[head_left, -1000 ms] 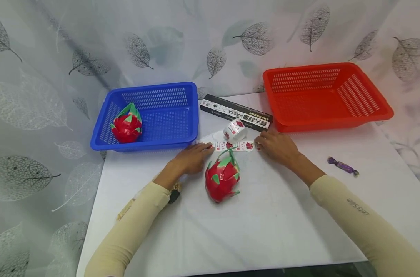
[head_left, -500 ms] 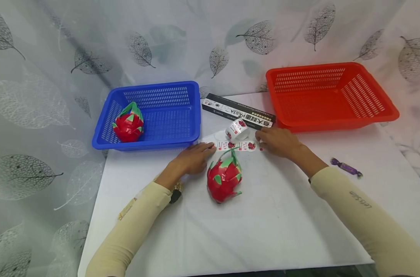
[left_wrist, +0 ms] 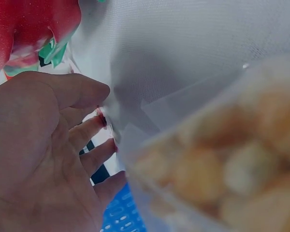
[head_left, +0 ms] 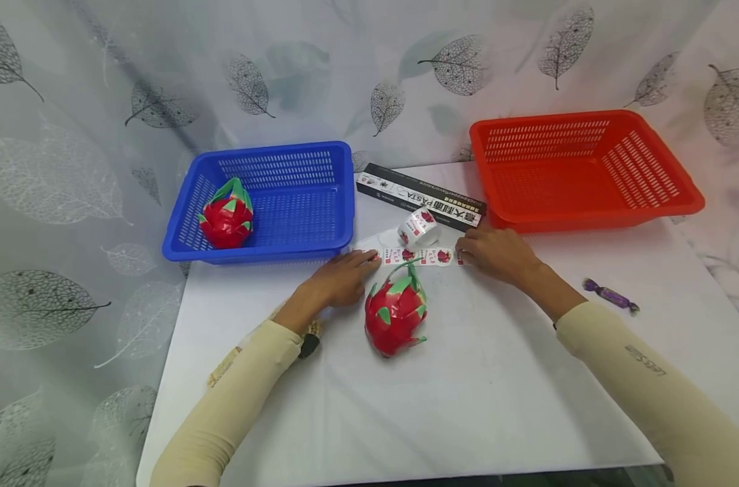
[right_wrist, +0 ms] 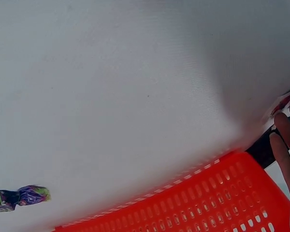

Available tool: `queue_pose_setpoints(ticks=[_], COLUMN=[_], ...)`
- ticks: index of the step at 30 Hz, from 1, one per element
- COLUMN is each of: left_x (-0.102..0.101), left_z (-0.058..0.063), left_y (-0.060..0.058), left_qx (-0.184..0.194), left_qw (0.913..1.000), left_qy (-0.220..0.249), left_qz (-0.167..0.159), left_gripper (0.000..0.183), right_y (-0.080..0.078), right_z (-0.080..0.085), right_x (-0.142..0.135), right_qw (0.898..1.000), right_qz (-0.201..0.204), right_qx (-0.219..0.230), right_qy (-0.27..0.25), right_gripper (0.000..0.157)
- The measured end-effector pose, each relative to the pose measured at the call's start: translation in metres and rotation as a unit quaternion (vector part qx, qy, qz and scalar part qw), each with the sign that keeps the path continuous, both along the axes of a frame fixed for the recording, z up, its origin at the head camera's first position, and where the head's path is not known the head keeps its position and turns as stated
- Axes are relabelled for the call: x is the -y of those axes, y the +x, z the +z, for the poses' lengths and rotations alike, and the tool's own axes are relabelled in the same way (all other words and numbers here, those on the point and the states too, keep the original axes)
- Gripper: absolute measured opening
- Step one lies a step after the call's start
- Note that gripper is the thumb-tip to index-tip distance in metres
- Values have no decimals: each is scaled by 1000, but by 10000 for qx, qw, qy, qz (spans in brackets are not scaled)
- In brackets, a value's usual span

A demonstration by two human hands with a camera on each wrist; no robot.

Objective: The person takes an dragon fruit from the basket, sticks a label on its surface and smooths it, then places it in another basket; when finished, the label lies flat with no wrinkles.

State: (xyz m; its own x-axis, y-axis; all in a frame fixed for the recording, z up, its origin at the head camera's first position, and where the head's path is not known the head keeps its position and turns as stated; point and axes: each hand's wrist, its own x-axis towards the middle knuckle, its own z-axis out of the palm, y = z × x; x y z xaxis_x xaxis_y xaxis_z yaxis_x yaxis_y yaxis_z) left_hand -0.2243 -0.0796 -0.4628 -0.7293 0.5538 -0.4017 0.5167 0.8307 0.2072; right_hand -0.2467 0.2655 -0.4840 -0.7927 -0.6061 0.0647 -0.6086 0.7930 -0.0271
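1. Head view: a strip of printed stickers [head_left: 415,256] lies flat on the white desk [head_left: 461,392], nearer to its far edge than to its near edge.
2. The left hand [head_left: 343,279] rests at the strip's left end; its fingers [left_wrist: 97,157] are a little bent, with small gaps between them, and the tips touch the strip. The thumb stands apart.
3. The right hand [head_left: 499,256] is at the strip's right end, with fingertips upon it; whether they pinch it or only press it, I cannot tell.
4. Just behind the strip is a sticker roll [head_left: 419,228], and behind this a black pasta box [head_left: 421,196], placed aslant near the far edge.
5. A red dragon fruit model [head_left: 395,318] lies before the strip, toward the near edge.
6. The blue basket [head_left: 296,216], with another dragon fruit model [head_left: 226,223] inside, occupies the far left corner; the red basket [head_left: 546,182] stands toward the far right corner.
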Motion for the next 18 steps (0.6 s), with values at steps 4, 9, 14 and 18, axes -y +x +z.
queue_pose_setpoints(ticks=[4, 9, 14, 18], left_x=[0, -1, 1, 0], left_z=[0, -1, 0, 0], left_y=[2, 4, 5, 5], left_qx=[9, -2, -47, -19], left_qw=[10000, 10000, 10000, 10000], left_qy=[77, 61, -2, -15], left_qz=[-21, -62, -78, -63], left_gripper=[65, 66, 66, 66], right_y=[0, 3, 13, 20], right_z=[0, 0, 0, -2], right_x=[0, -5, -16, -23], right_qw=[9999, 9999, 9988, 9974], right_qz=[44, -66, -112, -34], right_qx=[-71, -74, -213, -358], right_qy=[66, 21, -424, -627], right_gripper=[29, 30, 29, 29])
